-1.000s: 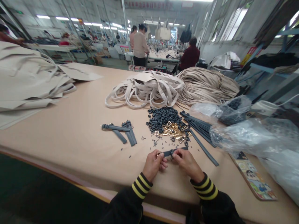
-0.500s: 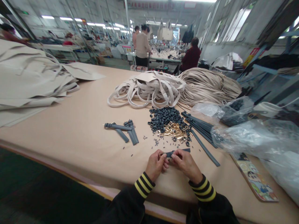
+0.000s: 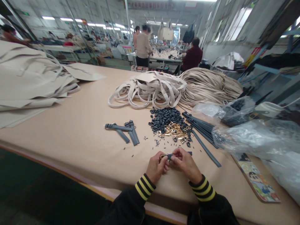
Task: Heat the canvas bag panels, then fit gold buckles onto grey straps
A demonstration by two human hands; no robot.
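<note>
The left hand (image 3: pixel 156 167) and right hand (image 3: pixel 185 163) grip a grey strap (image 3: pixel 169 156); a slackened hold could drop its gold buckle (image 3: pixel 162 157).

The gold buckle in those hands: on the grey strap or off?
Seemingly on: the gold buckle sits at the end of the grey strap, held by left hand and right hand; fingers hide the join.

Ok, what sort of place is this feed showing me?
Probably a bag-making factory: a long work table holds stacks of beige cut panels, coiled beige straps and gold buckles, and bags hang further down the hall.
</note>
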